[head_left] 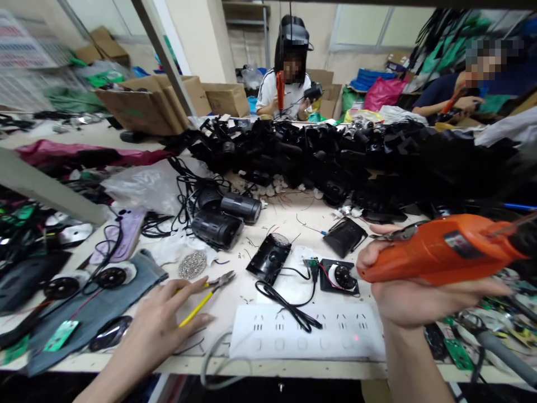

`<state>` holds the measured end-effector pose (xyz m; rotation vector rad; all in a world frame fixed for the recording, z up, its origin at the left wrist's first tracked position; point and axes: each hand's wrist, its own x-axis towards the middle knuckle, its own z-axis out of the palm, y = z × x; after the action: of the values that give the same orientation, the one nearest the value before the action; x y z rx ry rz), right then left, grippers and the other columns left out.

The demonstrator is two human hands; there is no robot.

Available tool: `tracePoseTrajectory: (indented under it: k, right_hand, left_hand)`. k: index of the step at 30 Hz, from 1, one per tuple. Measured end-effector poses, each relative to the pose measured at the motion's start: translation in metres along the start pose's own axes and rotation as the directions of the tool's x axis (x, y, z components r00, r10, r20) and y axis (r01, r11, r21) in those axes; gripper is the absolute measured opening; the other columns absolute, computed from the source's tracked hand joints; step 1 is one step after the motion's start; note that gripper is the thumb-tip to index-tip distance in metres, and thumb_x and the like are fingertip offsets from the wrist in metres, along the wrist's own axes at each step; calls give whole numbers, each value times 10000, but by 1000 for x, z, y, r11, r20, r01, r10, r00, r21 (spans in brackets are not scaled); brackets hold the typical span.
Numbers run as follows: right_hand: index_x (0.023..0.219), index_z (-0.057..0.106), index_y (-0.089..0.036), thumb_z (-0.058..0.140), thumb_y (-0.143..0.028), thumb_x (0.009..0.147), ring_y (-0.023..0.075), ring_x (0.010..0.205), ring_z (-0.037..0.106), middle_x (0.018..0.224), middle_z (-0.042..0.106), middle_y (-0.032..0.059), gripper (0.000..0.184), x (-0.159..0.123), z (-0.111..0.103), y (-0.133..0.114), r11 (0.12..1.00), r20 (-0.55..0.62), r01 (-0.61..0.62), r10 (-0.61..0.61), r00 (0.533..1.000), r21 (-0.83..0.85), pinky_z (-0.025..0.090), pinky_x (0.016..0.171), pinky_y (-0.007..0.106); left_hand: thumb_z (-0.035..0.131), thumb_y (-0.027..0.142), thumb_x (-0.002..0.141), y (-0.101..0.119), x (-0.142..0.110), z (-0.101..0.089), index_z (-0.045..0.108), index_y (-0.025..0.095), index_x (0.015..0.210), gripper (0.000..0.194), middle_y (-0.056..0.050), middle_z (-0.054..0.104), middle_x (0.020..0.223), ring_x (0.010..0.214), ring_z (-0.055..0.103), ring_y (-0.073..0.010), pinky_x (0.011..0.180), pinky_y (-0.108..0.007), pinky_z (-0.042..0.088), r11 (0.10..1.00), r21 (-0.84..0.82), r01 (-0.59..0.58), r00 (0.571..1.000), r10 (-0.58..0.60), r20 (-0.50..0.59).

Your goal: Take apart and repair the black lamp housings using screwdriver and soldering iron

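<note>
My left hand (161, 316) is at the front left of the bench, its thumb and fingers around the yellow handles of a pair of wire cutters (215, 284). The cutters lie low over the bench, jaws toward the middle. In my right hand (419, 302) is an orange electric screwdriver (440, 249), its tip end pointing right. Between my hands are an open black housing (269, 257), a black cover (344, 236) and a small round motor (343, 276) on a black plate. A green circuit board (311, 262) with a black cable (289, 308) sits beside the motor.
A white power strip (306, 341) runs along the front edge. Screws fill a small round dish (192, 263). Black cylindrical housings (217, 228), a purple phone (118, 235) and a heap of black parts (293, 145) lie around. Two co-workers (289, 84) sit across the bench.
</note>
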<state>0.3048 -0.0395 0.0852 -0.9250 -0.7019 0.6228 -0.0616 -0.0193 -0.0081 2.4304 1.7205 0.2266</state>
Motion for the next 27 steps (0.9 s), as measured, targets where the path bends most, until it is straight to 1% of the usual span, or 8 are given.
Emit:
tracePoseTrajectory:
  k: [3,7,9,11,14,17,21,27]
  right_hand:
    - [790,619,-255,485,-868,661,171,376,531,696,674,22,640,0,2,-2,996,-51,83,-82,995,17,398,320,292]
    - [808,611,-222,415,-904,649,164,377,530,721,669,43,727,-1,3,-1,999,-82,41,-41,996,1,378,306,279]
    - [802,620,-198,403,-935,595,157,376,523,702,662,50,795,0,2,1,1000,-108,-2,3,994,8,362,302,265]
    - [792,640,-182,400,-926,596,151,374,512,639,645,43,806,0,0,2,1000,-91,-19,21,996,17,351,309,252]
    - [793,681,-170,424,-871,650,157,394,511,519,595,20,760,-2,-1,2,1000,-15,-9,9,1000,6,379,347,253]
    - [827,701,-168,439,-793,718,164,415,518,499,594,18,687,-3,-1,2,1000,22,7,-7,1000,-2,411,389,269]
    - [810,690,-178,464,-723,728,182,413,539,518,607,16,596,-2,-1,4,1000,26,18,-19,999,25,441,414,310]
    - [752,659,-221,487,-756,680,207,401,551,483,575,1,567,-2,0,3,998,32,-8,6,999,57,499,441,371]
  left_hand:
    - [587,626,798,4,1,9,617,281,1261,578,-97,619,1190,1042,607,-303,866,-415,494,1000,14,13,999,-14,30]
    - [529,584,873,35,30,-8,619,200,1215,522,-149,600,1175,1044,571,-350,867,-481,461,996,77,-46,993,54,-109]
    - [506,510,916,71,51,-20,621,218,1197,420,-126,621,1115,1018,562,-334,860,-479,447,990,83,-116,978,128,-164]
    - [545,451,921,118,72,-26,607,199,1216,393,-110,627,1088,1011,552,-292,865,-435,452,956,-37,-290,944,279,-176]
    - [667,375,858,186,99,-19,588,206,1247,432,-78,610,1132,1031,531,-249,899,-390,452,799,-240,-551,824,567,-2]
    - [759,432,758,228,117,-3,642,217,1136,451,-53,591,1078,1004,514,-260,849,-400,457,751,-253,-610,763,643,71]
    - [755,467,741,241,125,7,670,187,1016,401,-46,577,1002,955,507,-255,810,-396,451,767,-223,-602,763,634,121]
    - [783,442,706,238,126,0,692,220,955,345,-31,574,980,939,513,-243,806,-370,447,781,-312,-541,782,604,155]
